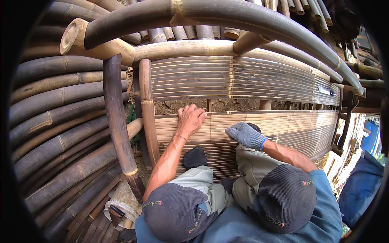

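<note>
Head view: 2 hands (191, 120) (244, 135) on slatted bamboo seat (291, 125)

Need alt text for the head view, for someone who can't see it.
A bare left hand presses flat on the slatted bamboo seat of a bamboo bench frame, while the right hand, in a grey knit glove, rests on the slats beside it. Stacked bamboo poles lie to the left; the person's knees fill the lower edge.
</note>
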`<state>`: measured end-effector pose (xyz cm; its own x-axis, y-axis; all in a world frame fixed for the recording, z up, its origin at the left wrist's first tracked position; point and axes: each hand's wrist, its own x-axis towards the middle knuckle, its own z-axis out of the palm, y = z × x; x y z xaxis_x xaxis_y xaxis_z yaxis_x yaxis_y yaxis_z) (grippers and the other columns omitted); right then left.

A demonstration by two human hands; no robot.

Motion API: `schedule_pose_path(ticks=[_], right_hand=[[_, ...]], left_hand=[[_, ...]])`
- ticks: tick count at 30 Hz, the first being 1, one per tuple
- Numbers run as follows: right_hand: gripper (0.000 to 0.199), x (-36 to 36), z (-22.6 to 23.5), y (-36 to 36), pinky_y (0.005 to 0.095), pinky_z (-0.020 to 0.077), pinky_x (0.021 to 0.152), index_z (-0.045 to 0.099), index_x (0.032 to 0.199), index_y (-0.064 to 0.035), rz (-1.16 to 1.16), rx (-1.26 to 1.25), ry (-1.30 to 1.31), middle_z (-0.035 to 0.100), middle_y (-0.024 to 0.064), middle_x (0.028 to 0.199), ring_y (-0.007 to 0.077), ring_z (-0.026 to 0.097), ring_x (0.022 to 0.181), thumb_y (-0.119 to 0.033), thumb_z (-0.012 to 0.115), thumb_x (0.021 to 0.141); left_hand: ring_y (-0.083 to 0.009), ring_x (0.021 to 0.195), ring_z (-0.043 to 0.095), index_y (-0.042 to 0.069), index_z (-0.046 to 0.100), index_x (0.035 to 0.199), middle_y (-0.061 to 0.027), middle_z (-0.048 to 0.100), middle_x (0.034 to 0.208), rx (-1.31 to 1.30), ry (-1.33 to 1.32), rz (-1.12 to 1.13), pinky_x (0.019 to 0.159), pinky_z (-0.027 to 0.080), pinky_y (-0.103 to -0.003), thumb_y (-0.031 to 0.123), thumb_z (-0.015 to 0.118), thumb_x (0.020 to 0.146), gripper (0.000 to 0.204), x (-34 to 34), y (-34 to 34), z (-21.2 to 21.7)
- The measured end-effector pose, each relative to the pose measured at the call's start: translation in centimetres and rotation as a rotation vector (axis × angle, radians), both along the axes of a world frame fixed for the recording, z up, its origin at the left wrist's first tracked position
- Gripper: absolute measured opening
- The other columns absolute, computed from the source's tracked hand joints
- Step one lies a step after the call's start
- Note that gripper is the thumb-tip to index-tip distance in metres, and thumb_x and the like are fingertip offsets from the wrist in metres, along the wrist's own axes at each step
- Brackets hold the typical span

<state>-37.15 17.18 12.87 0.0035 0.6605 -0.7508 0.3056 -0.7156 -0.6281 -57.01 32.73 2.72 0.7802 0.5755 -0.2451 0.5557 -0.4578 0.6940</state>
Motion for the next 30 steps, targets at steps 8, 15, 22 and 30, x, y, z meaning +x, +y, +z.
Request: schedule_pose_path(ticks=[8, 15, 22, 30], right_hand=[[0.024, 5.8, -3.6, -1.2, 0.0384, 0.0522, 0.083, 0.070, 0.102, -0.0034, -0.459, 0.748, -0.729, 0.068, 0.0122, 0.100, 0.0252, 0.065, 0.092, -0.025, 0.060, 0.098], [0.013, 8.5, -4.6, -2.6, 0.0443, 0.0452, 0.084, 0.068, 0.089, -0.0101, -0.141, 0.716, -1.201, 0.061, 0.0076, 0.094, 0.0286, 0.059, 0.092, -0.023, 0.066, 0.087], [0.023, 8.8, -5.1, -1.3, 0.0446, 0.0452, 0.076, 0.066, 0.078, -0.0097, -0.014, 0.596, -1.143, 0.062, 0.0095, 0.072, 0.0299, 0.062, 0.074, -0.029, 0.063, 0.090], [0.024, 9.3, -4.1, -2.1, 0.0479, 0.0546, 0.055, 0.069, 0.088, -0.0131, 0.235, 0.196, -0.918, 0.071, 0.0124, 0.073, 0.0328, 0.072, 0.070, -0.023, 0.049, 0.095]], left_hand=[[-0.0327, 0.133, 0.042, 0.009, 0.055, 0.138, -0.0119, 0.050, 0.139, 0.587, 0.024, 0.062, 0.112, 0.031, -0.052, 0.029, 0.066, 0.090, 0.053, 1.7, -0.4, 1.6], [-0.0338, 0.121, 0.047, 0.006, 0.057, 0.126, -0.0130, 0.054, 0.125, 0.573, 0.021, 0.034, 0.105, 0.034, -0.052, 0.035, 0.066, 0.091, 0.046, 2.1, 0.2, 0.4], [-0.0329, 0.113, 0.049, 0.008, 0.062, 0.115, -0.0116, 0.055, 0.115, 0.556, -0.094, -0.025, 0.100, 0.037, -0.048, 0.039, 0.067, 0.092, 0.039, 1.5, 2.1, -0.2], [-0.0340, 0.107, 0.050, 0.007, 0.067, 0.107, -0.0123, 0.055, 0.111, 0.314, -0.072, 0.002, 0.096, 0.039, -0.048, 0.036, 0.064, 0.096, 0.031, 0.3, 1.6, -0.3]])
